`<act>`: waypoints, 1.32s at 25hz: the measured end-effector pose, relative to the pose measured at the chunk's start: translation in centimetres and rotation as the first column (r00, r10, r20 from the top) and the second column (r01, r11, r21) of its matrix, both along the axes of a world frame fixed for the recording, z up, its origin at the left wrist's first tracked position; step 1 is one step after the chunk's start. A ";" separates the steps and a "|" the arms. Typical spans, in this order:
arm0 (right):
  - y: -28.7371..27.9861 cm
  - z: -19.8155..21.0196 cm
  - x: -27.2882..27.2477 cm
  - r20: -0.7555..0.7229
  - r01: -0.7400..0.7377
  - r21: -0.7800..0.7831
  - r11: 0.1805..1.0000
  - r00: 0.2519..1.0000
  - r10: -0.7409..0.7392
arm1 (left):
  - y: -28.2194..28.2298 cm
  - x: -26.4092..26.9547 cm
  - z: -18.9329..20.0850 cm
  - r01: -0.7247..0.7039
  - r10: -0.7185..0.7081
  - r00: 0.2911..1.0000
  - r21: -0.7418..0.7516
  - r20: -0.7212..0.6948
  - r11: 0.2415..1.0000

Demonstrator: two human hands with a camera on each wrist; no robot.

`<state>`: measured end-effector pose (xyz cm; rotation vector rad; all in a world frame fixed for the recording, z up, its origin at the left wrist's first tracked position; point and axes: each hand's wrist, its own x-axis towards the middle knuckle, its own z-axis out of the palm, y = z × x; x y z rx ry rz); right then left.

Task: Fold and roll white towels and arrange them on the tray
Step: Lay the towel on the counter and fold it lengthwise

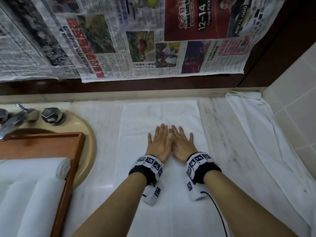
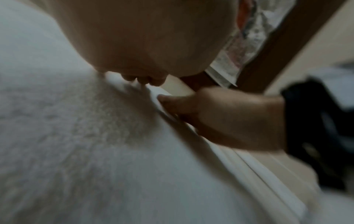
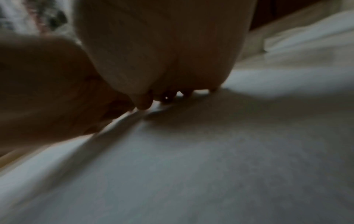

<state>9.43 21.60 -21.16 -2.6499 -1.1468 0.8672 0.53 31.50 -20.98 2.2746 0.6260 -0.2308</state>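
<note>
A white towel (image 1: 160, 113) lies folded into a long strip down the middle of the marble counter. Both my hands lie flat on it, side by side, palms down with fingers straight. My left hand (image 1: 158, 140) and my right hand (image 1: 182, 141) touch at the thumbs. In the left wrist view my left palm (image 2: 149, 42) presses the towel pile (image 2: 86, 136), with the right hand (image 2: 226, 118) beside it. The right wrist view shows my right hand (image 3: 162, 50) low on the towel (image 3: 191, 166). A wooden tray (image 1: 71, 159) at the left holds rolled white towels (image 1: 34, 194).
The tray sits over a beige sink (image 1: 89, 142) with a chrome tap (image 1: 13, 120) and knob (image 1: 51, 116). Another loose white towel (image 1: 256, 130) lies along the tiled right wall (image 1: 294, 93). Newspaper (image 1: 119, 40) covers the wall behind the counter.
</note>
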 end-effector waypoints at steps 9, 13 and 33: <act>2.3 -0.1 4.0 0.080 0.008 0.001 1.000 0.997 -0.008 | 2.7 3.9 -0.5 -0.064 0.063 0.998 0.017 0.003 0.998; 0.6 -1.1 7.0 0.084 0.213 -0.137 0.967 0.976 -0.203 | 8.0 2.5 -2.0 -0.300 0.326 0.937 0.184 -0.128 0.936; 4.1 -1.5 12.5 0.025 0.145 -0.128 0.981 0.989 -0.143 | 17.1 2.2 -2.1 -0.113 0.159 0.967 0.222 -0.201 0.969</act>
